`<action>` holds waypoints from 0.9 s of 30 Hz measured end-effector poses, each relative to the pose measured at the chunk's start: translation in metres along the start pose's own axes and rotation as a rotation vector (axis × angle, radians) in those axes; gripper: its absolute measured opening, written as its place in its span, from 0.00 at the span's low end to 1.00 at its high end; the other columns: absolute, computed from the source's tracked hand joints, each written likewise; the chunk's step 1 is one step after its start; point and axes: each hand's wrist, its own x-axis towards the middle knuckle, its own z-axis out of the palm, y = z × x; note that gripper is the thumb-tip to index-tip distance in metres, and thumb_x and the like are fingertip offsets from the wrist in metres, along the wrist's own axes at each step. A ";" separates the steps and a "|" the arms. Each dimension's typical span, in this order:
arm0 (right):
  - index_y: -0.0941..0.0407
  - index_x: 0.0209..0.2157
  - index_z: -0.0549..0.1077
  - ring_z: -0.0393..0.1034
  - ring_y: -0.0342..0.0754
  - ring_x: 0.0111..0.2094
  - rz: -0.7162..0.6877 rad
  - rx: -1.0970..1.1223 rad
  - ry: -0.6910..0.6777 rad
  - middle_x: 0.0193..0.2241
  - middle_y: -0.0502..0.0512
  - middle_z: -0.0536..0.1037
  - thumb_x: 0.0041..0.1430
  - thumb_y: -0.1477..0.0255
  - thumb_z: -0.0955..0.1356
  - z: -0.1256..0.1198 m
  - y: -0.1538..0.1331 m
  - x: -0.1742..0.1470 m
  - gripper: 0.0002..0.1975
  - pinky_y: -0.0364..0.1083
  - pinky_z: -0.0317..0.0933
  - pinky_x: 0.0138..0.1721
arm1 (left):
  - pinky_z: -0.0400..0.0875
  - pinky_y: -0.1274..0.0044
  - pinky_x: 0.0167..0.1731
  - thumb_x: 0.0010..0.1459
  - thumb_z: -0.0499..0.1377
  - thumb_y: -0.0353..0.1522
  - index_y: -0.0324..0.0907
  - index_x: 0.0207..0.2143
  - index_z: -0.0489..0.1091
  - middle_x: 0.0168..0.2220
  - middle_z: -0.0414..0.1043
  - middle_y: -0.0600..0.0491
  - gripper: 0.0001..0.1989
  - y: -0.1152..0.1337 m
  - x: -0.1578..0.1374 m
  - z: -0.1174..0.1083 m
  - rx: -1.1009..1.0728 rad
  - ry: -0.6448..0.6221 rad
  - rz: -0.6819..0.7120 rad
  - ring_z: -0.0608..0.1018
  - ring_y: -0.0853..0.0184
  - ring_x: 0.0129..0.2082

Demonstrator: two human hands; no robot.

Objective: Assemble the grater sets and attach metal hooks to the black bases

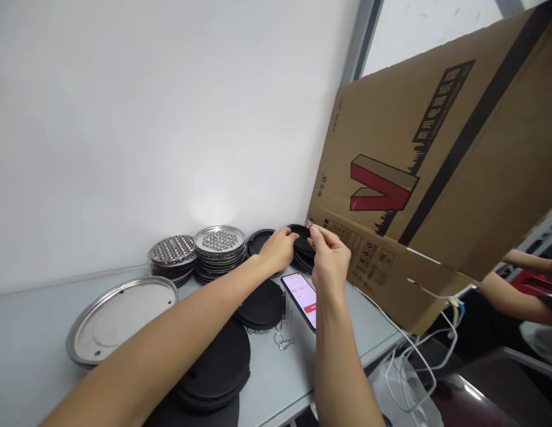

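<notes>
My right hand [332, 252] is closed in a pinch, with a small shiny metal piece [308, 223] at its fingertips. Its exact shape is too small to make out. My left hand [278, 249] has its fingers bent and drawn together beside a stack of round black discs [303, 237] at the back; what it pinches, if anything, is hidden. Below the hands, more black discs [262, 303] lie stacked, with metal rings and a hook [284, 341] on the table beside them. A larger black disc pile [218, 362] sits partly behind my left forearm.
Two stacks of perforated steel discs [219, 240] stand by the wall, left of a round steel lid [124, 317] nearer me. A phone [298, 290] showing a timer lies between my arms. A big cardboard box [392, 237] borders the right; white cables [418, 356] and another person's arm [503, 296] are beyond.
</notes>
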 end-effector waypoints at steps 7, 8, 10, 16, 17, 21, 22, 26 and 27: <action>0.58 0.31 0.82 0.73 0.49 0.34 0.170 -0.102 -0.785 0.31 0.57 0.81 0.51 0.66 0.74 0.040 -0.018 -0.065 0.09 0.46 0.65 0.36 | 0.76 0.74 0.42 0.63 0.57 0.29 0.37 0.55 0.67 0.45 0.78 0.44 0.18 0.032 -0.134 -0.094 -0.874 0.032 -0.408 0.81 0.64 0.43; 0.57 0.30 0.82 0.73 0.48 0.34 0.162 -0.119 -0.887 0.30 0.56 0.80 0.51 0.67 0.74 0.046 -0.021 -0.078 0.08 0.45 0.64 0.36 | 0.76 0.73 0.43 0.62 0.59 0.31 0.38 0.52 0.69 0.45 0.77 0.44 0.16 0.034 -0.155 -0.103 -1.051 0.080 -0.505 0.80 0.64 0.43; 0.56 0.30 0.83 0.72 0.47 0.34 0.130 -0.151 -1.029 0.30 0.55 0.78 0.53 0.68 0.73 0.055 -0.023 -0.101 0.06 0.44 0.64 0.35 | 0.75 0.73 0.44 0.58 0.64 0.33 0.39 0.47 0.74 0.43 0.77 0.47 0.14 0.032 -0.189 -0.114 -1.264 0.154 -0.662 0.80 0.65 0.41; 0.55 0.31 0.83 0.73 0.47 0.32 0.092 -0.170 -1.172 0.29 0.55 0.79 0.59 0.68 0.71 0.062 -0.012 -0.132 0.08 0.44 0.65 0.34 | 0.74 0.81 0.35 0.53 0.69 0.33 0.36 0.40 0.78 0.34 0.77 0.49 0.13 0.020 -0.238 -0.118 -1.315 0.193 -0.881 0.78 0.71 0.31; 0.55 0.31 0.83 0.73 0.47 0.31 0.112 -0.152 -1.177 0.29 0.55 0.79 0.58 0.68 0.71 0.062 -0.010 -0.133 0.08 0.44 0.66 0.34 | 0.74 0.81 0.35 0.53 0.69 0.33 0.35 0.40 0.77 0.34 0.77 0.48 0.13 0.019 -0.241 -0.118 -1.324 0.192 -0.896 0.78 0.71 0.31; 0.56 0.35 0.82 0.72 0.44 0.25 0.253 -0.110 -1.206 0.25 0.53 0.78 0.58 0.65 0.72 0.062 -0.007 -0.137 0.10 0.44 0.66 0.29 | 0.74 0.82 0.32 0.54 0.68 0.31 0.38 0.41 0.75 0.32 0.77 0.51 0.12 0.017 -0.249 -0.123 -1.410 0.316 -0.873 0.77 0.73 0.29; 0.56 0.36 0.82 0.72 0.44 0.24 0.263 -0.115 -1.211 0.23 0.52 0.77 0.58 0.65 0.72 0.062 -0.007 -0.138 0.10 0.44 0.66 0.30 | 0.73 0.83 0.31 0.54 0.68 0.30 0.38 0.40 0.75 0.31 0.76 0.52 0.11 0.016 -0.250 -0.125 -1.453 0.369 -0.863 0.76 0.74 0.28; 0.57 0.37 0.80 0.74 0.45 0.25 0.403 -0.054 -1.238 0.22 0.52 0.78 0.58 0.63 0.72 0.064 -0.009 -0.147 0.12 0.45 0.70 0.32 | 0.71 0.86 0.30 0.51 0.68 0.26 0.38 0.35 0.75 0.28 0.73 0.54 0.08 0.011 -0.253 -0.131 -1.686 0.504 -0.830 0.74 0.77 0.26; 0.58 0.36 0.79 0.75 0.46 0.26 0.474 -0.013 -1.248 0.24 0.53 0.79 0.58 0.62 0.72 0.065 -0.009 -0.149 0.12 0.46 0.71 0.32 | 0.71 0.86 0.31 0.51 0.68 0.25 0.37 0.35 0.75 0.28 0.72 0.54 0.07 0.010 -0.253 -0.131 -1.731 0.504 -0.814 0.74 0.77 0.26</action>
